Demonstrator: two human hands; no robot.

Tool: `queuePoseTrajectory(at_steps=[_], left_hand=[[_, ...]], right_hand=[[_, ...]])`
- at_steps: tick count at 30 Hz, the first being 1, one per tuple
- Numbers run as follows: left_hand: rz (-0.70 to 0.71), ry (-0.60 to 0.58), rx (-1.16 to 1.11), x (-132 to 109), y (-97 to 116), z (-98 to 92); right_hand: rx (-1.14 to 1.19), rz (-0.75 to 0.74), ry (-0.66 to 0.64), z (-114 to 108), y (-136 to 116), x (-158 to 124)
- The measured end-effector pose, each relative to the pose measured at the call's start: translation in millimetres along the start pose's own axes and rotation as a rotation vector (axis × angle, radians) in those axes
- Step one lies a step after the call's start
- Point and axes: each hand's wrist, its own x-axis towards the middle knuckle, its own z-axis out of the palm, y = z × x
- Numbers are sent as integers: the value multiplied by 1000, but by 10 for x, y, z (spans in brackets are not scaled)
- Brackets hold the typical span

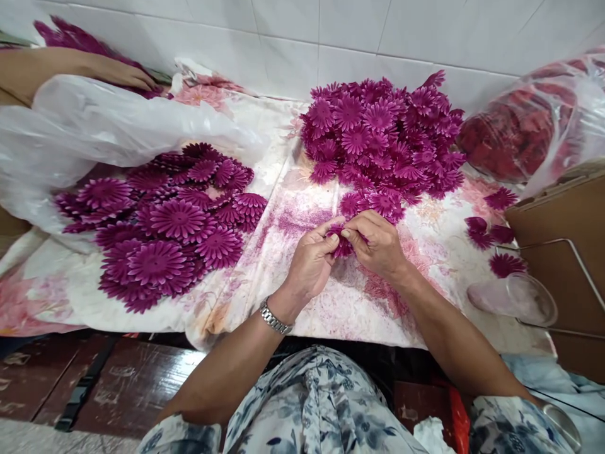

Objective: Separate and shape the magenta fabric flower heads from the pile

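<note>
Clamping a purple flower (pixel 342 247), the left grip (pixel 311 256) and right grip (pixel 378 243) flank it.

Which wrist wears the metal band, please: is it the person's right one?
No, the metal band circles the wrist of the left hand, which pinches a purple flower.

Small artificial-flower workshop, indicated by bulk stock and more than one worker: a stained tablecloth (pixel 265 284) against a tiled wall (pixel 288 31); a left heap (pixel 179 221) and a right heap (pixel 382 139) of magenta flowers; a red-filled bag (pixel 520 126); a box (pixel 558 227); upper left, another person's arm (pixel 70 68)
</note>
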Motion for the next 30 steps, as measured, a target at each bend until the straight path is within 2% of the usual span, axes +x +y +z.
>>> queuePoseTrajectory(at_steps=[3, 6, 8, 11, 15, 17, 21, 24, 27, 30], left_hand=[[1, 14, 22, -4, 7, 13], [-13, 31, 52, -15, 18, 22], [-13, 40, 73, -17, 20, 21], [5, 66, 81, -8, 14, 15], [16, 68, 34, -2, 5, 12], [1, 53, 25, -7, 0, 10], [5, 44, 31, -11, -11, 3], [20, 60, 77, -10, -8, -3], [9, 67, 109, -18, 5, -2], [8, 88, 106, -25, 15, 12]], right_hand=[[0, 114, 91, -64, 70, 28], [-192, 257, 254, -185, 257, 47], [-337, 274, 289, -257, 359, 52], [-315, 172, 186, -273, 345, 56], [-34, -35, -132, -115, 135, 42], [-3, -67, -172, -30, 61, 23], [-63, -103, -93, 29, 50, -2], [-158, 28, 46, -42, 155, 12], [-371, 203, 222, -188, 321, 32], [-474, 222, 240, -297, 405, 39]])
